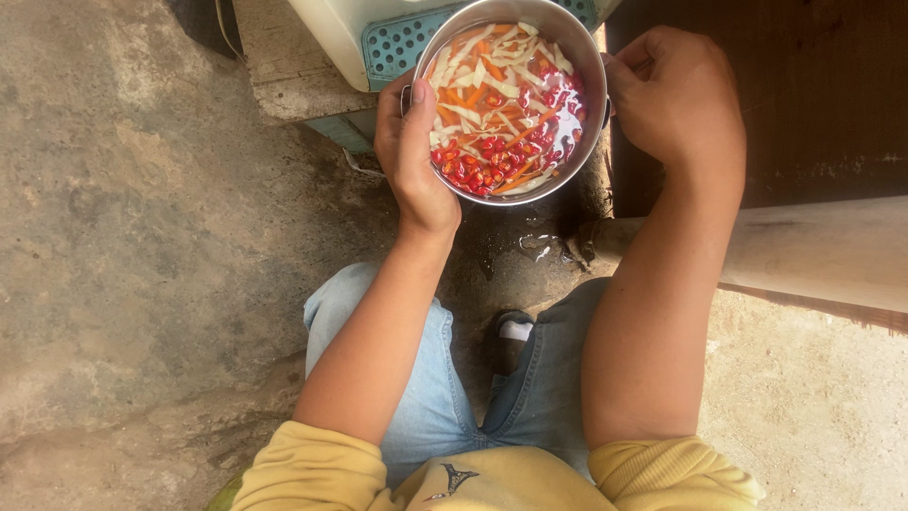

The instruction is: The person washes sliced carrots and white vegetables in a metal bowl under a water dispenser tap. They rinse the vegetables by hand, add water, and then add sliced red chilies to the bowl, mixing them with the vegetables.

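Rough concrete ground (142,237), damp patch below. Steel pot (512,99) held level between both hands, out ahead of the knees; no long axis, round. Left hand (411,151) clasps near rim, right hand (673,95) closed on far handle. Inside: carrot strips, pale shreds, red chilli slices (482,166) in water.

No packages, labels, signs or screens are seen around the steel pot (511,99); only a small dark emblem (452,481) is printed on the yellow shirt (492,478), well below the pot.
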